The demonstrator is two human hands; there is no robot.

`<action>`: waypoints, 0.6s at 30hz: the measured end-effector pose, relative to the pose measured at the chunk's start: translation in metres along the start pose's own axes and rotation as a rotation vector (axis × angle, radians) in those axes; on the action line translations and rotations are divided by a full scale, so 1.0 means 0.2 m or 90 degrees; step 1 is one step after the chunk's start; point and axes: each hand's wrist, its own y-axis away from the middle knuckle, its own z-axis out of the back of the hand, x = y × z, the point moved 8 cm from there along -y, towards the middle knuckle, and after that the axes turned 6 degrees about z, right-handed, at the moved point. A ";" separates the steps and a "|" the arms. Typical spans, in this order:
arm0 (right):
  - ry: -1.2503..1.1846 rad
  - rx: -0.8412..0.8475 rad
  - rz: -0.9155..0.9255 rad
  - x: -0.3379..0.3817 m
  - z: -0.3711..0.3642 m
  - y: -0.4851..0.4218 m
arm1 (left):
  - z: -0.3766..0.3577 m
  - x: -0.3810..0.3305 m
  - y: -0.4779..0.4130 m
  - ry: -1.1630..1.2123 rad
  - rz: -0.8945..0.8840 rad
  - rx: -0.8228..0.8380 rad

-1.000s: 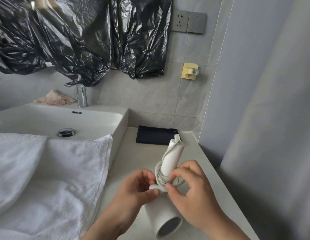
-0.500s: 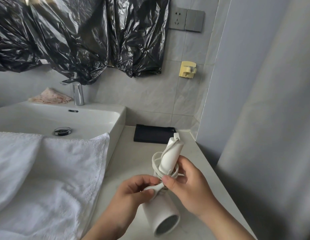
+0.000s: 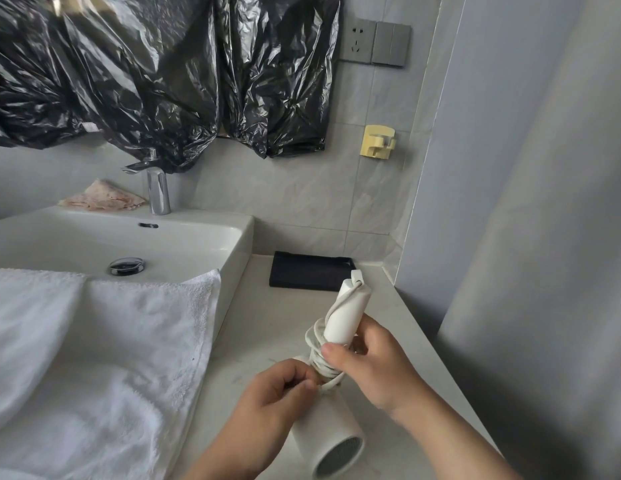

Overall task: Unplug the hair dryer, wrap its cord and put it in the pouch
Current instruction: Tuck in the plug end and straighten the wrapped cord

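Left grip: the left grip [image 3: 267, 403], at lower centre of the frame, was curled and pinching the tail of the thin white power cord [image 3: 314, 341].
Change: loops that hung slack a second before had been drawn tight at the base of the handle.
Pouch: the flat black fabric pouch [image 3: 311, 276] lay unused at the back of the pale stone worktop [image 3: 267, 323].
Dryer: the white cylindrical hair dryer [image 3: 337, 434] was held above the worktop, unplugged.
Right grip: the right grip [image 3: 375, 368] was closed round the handle, thumb pressing on the coils.
Meaning: wrapping looked nearly finished, with pouching still to do.
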 end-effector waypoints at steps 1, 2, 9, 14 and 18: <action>-0.013 -0.001 -0.003 -0.01 0.00 0.00 | 0.01 0.01 0.00 -0.043 -0.008 -0.006; -0.026 -0.003 -0.006 -0.02 0.01 -0.01 | 0.01 0.01 0.00 -0.079 -0.013 -0.011; -0.127 -0.004 -0.028 -0.07 0.03 -0.02 | 0.03 0.05 0.01 -0.158 -0.024 -0.016; -0.193 -0.058 -0.033 -0.12 0.08 -0.04 | 0.06 0.11 0.01 -0.138 0.010 -0.039; -0.223 -0.080 -0.055 -0.18 0.10 -0.05 | 0.07 0.15 -0.01 -0.129 0.045 -0.029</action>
